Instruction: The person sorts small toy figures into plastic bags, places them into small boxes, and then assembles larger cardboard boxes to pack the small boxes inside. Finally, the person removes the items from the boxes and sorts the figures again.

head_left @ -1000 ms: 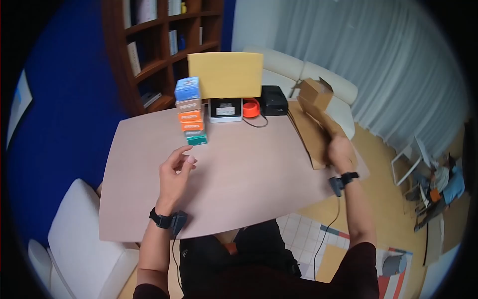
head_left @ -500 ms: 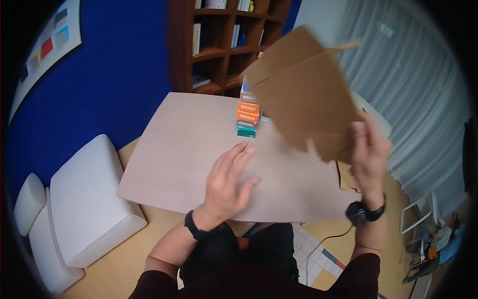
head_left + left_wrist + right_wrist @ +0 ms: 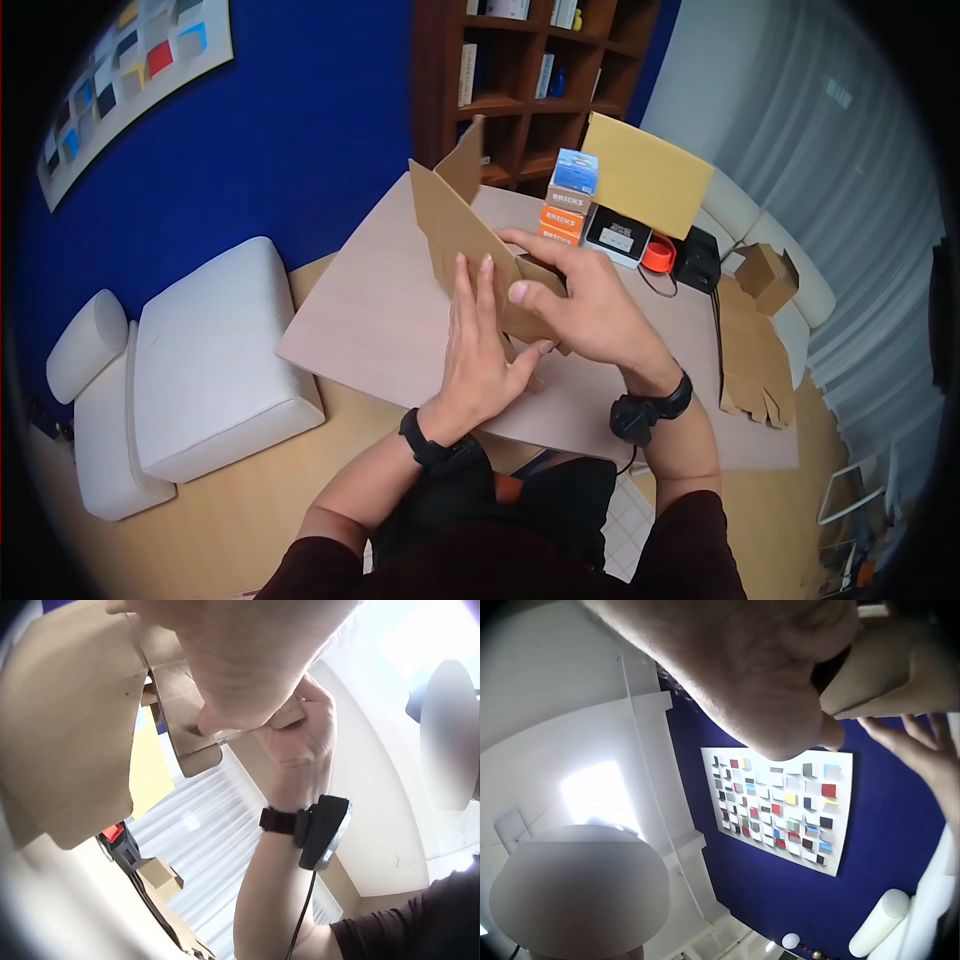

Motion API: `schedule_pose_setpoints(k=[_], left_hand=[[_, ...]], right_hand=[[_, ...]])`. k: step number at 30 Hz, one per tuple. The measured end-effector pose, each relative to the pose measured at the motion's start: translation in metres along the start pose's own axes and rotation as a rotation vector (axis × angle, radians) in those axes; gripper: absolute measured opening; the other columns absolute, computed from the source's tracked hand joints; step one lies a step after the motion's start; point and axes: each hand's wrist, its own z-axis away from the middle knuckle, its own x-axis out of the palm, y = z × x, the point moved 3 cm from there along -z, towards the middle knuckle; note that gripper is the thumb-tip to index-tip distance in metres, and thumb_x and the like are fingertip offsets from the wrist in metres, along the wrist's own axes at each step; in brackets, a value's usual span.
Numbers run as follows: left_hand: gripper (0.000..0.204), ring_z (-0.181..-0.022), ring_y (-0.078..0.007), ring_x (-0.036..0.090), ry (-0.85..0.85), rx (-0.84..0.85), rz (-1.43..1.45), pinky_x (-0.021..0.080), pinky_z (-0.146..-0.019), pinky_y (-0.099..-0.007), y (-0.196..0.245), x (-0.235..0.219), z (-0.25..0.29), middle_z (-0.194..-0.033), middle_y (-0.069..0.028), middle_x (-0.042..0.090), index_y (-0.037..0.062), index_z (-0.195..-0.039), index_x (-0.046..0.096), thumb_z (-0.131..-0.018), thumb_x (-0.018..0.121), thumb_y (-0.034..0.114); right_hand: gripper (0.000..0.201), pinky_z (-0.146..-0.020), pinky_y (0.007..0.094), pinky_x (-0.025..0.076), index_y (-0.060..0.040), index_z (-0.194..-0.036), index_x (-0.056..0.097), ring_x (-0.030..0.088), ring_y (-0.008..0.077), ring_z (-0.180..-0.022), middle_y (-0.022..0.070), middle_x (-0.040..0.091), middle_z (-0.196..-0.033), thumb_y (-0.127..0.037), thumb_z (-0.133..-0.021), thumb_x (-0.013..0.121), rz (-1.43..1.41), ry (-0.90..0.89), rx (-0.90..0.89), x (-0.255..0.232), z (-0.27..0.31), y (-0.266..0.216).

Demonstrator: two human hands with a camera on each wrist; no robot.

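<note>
A partly folded brown cardboard box (image 3: 440, 215) is held upright over the table (image 3: 345, 330), one flap standing out at its far end. My right hand (image 3: 590, 310) grips its near right edge, fingers over the top and thumb on the near side. Against the near face lie the straight fingers of my left hand (image 3: 475, 365), its thumb reaching right along the lower edge. The left wrist view has the cardboard's broad panels (image 3: 75, 712) and a slit between them. In the right wrist view, my right hand (image 3: 757, 667) hides most of the cardboard (image 3: 877, 675).
Behind the box stand stacked small boxes (image 3: 568, 200) marked BRICKS, a yellow panel (image 3: 650, 175), a round orange thing (image 3: 658, 255) and a black box (image 3: 697, 260). Flat cardboard (image 3: 755, 350) lies at the table's right side. A white padded seat (image 3: 220, 360) stands left.
My right hand has lifted the cardboard from the table's right side and brought it to the middle. My left hand has come up to touch it. The head view has turned left.
</note>
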Motion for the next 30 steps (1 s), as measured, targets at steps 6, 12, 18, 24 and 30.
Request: schedule_pose_setpoints(k=[6,12,18,24,30], left_hand=[[0.126,-0.157,-0.0608,0.017,-0.002,-0.085,0.151,0.027,-0.127,-0.059,-0.017,0.003,-0.008,-0.169,-0.0431,0.006,-0.0027,-0.167,-0.009,-0.084,0.083,0.017],[0.124,-0.158,-0.0564,0.021,-0.062,-0.12,0.168,0.027,-0.129,-0.0527,-0.003,-0.01,-0.016,-0.169,-0.0412,0.012,-0.0041,-0.167,-0.009,-0.083,0.081,0.012],[0.115,-0.159,-0.0513,0.025,-0.041,-0.097,0.199,0.028,-0.13,-0.049,-0.009,-0.015,-0.012,-0.17,-0.036,0.019,-0.0054,-0.168,0.0,-0.085,0.079,0.008],[0.122,-0.156,-0.0551,0.027,0.032,-0.054,0.033,0.033,-0.127,-0.0519,0.01,-0.019,-0.009,-0.17,-0.0366,0.019,-0.0071,-0.167,-0.003,-0.083,0.084,0.011],[0.123,-0.152,-0.0597,0.031,0.073,-0.066,-0.054,0.036,-0.124,-0.0531,0.014,0.005,-0.014,-0.165,-0.0425,0.021,-0.0088,-0.166,-0.007,-0.082,0.082,0.006]], right_hand=[[0.079,-0.114,0.0378,0.046,0.0006,-0.16,0.047,0.062,0.0255,-0.132,0.0203,0.064,-0.145,-0.028,-0.093,0.077,-0.197,-0.004,-0.237,0.027,0.002,0.034],[0.07,-0.107,0.0434,0.052,0.0014,-0.156,0.047,0.068,0.0432,-0.126,0.0309,0.067,-0.136,-0.01,-0.091,0.07,-0.128,0.011,-0.319,0.028,-0.001,0.058],[0.034,-0.079,0.0371,0.056,0.0082,-0.125,0.067,0.071,0.0249,-0.083,0.0219,0.073,-0.096,-0.018,-0.104,0.063,-0.193,-0.163,-0.048,0.027,0.007,0.082],[0.026,-0.063,0.0319,0.051,0.0078,-0.114,0.074,0.058,0.0098,-0.066,0.0114,0.069,-0.072,-0.015,-0.103,0.069,-0.17,0.041,-0.067,0.034,0.005,0.088],[0.021,-0.062,0.0303,0.051,0.0054,-0.107,0.079,0.058,0.0071,-0.066,0.0105,0.071,-0.073,-0.012,-0.095,0.079,-0.231,0.315,-0.145,0.03,0.008,0.093]])
